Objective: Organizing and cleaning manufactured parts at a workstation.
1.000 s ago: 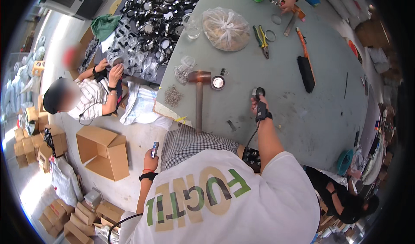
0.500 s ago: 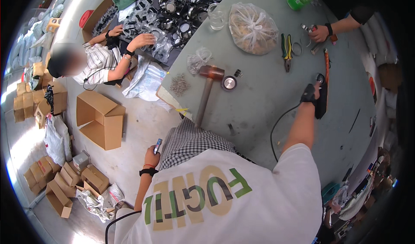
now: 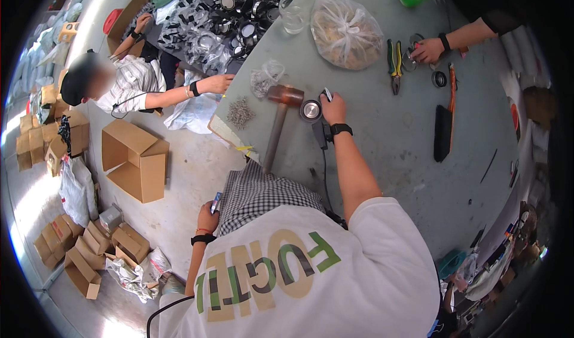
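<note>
My left hand (image 3: 207, 218) hangs beside the checked cloth over my lap, closed around a small blue-and-white object (image 3: 216, 202) whose kind I cannot make out. Over the grey-green table (image 3: 376, 158), my right hand (image 3: 334, 109) is closed in a pinch on a small shiny metal piece (image 3: 327, 93). Just left of those fingers lies a round black-and-silver part (image 3: 310, 110). A mallet (image 3: 279, 122) with a brown head rests left of that part, its handle toward me. A black ring-shaped part (image 3: 439, 79) lies beside the brush handle.
Small metal pins (image 3: 240, 113), a bag of small parts (image 3: 267, 78), a large tied bag (image 3: 347, 32), pliers (image 3: 395, 67) and a brush (image 3: 443, 133) lie on the table. One co-worker's hand (image 3: 428, 50) grips a metal part; another's hand (image 3: 215, 84) reaches the table's left edge.
My right hand has left the ring by the brush and come left to the round part, pinching a small metal piece. The ring sits farther away. The left co-worker's hand has reached to the table edge.
</note>
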A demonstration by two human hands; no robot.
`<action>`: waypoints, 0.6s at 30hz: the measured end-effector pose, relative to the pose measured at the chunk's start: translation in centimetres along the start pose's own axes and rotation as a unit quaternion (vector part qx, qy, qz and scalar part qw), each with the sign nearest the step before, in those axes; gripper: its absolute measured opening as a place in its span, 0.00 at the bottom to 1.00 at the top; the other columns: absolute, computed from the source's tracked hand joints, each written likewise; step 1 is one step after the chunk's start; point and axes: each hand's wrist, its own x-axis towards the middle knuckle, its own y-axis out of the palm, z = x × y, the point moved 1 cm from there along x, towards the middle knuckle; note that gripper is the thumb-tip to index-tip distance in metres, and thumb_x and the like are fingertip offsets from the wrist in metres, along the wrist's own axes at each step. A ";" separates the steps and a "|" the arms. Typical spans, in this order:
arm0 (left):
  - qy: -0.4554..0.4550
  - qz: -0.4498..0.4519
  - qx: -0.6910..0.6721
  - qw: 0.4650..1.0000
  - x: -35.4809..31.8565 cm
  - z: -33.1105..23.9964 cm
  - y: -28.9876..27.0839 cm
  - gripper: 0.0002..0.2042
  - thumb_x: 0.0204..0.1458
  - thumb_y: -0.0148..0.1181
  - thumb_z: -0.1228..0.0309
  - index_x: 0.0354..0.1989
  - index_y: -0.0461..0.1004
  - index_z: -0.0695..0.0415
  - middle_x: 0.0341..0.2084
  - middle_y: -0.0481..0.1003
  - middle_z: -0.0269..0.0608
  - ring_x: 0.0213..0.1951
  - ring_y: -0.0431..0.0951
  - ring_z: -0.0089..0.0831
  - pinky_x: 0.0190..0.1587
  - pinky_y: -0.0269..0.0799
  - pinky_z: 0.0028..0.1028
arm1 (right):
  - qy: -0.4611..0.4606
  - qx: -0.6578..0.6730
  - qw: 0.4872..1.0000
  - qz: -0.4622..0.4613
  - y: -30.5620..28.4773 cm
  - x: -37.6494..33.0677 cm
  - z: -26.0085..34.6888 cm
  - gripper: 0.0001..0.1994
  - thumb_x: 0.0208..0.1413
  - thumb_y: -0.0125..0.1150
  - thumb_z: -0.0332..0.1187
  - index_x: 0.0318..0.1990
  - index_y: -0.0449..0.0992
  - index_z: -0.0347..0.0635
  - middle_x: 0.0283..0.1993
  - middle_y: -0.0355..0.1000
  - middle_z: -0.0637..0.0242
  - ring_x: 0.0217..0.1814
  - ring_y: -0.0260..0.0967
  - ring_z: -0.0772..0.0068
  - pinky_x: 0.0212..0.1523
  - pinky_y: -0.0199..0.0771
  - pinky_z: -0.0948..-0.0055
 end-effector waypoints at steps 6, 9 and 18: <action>0.007 0.002 0.003 1.000 0.3 0.7 0.4 0.18 0.39 0.53 0.74 0.43 0.67 0.58 0.34 0.69 0.56 0.39 0.69 0.52 0.42 0.66 0.40 | -0.027 0.022 0.999 -0.037 -1.8 -4.7 2.8 0.26 0.43 0.59 0.47 0.44 0.64 0.37 0.36 0.70 0.51 0.37 0.69 0.50 0.35 0.68 0.58; 0.008 0.006 0.011 1.000 0.6 0.2 0.3 0.18 0.39 0.53 0.74 0.43 0.67 0.58 0.35 0.69 0.56 0.39 0.69 0.52 0.42 0.66 0.41 | -0.089 -0.103 0.990 0.031 -2.3 -7.5 4.4 0.31 0.40 0.62 0.49 0.47 0.62 0.36 0.41 0.66 0.51 0.38 0.68 0.50 0.36 0.69 0.59; -0.001 0.007 0.006 1.000 0.5 0.3 0.1 0.18 0.39 0.53 0.74 0.43 0.67 0.57 0.36 0.68 0.56 0.40 0.69 0.52 0.43 0.66 0.41 | -0.029 0.081 0.996 0.019 -1.7 -5.2 0.1 0.30 0.41 0.62 0.50 0.44 0.63 0.35 0.35 0.64 0.56 0.30 0.67 0.60 0.30 0.69 0.66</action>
